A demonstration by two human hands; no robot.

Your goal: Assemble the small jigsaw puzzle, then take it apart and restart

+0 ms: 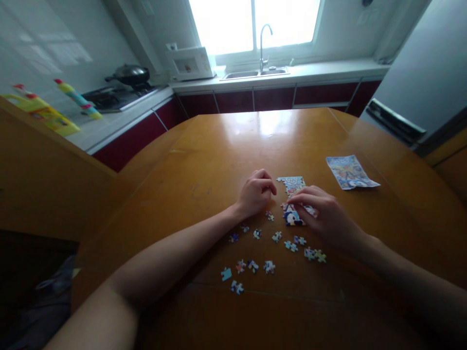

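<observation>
A partly joined jigsaw puzzle (294,183) lies flat on the table, with a dark blue and white figure in its lower part. My right hand (321,211) reaches over it from the right and covers part of it. Its thumb and index fingertip pinch together at the puzzle's left middle, on what looks like a puzzle piece mostly hidden by the fingers. Just left of the puzzle, my left hand (257,192) rests on the table with curled fingers; the inside of that hand is hidden. A loose puzzle piece (269,216) lies just below it.
Several loose pieces (269,267) are scattered on the wooden table (175,194) nearer to me. A creased picture sheet (350,172) lies to the right. Beyond are a sink (241,75), a microwave (193,63), a stove with a wok (130,74), and bottles (78,98).
</observation>
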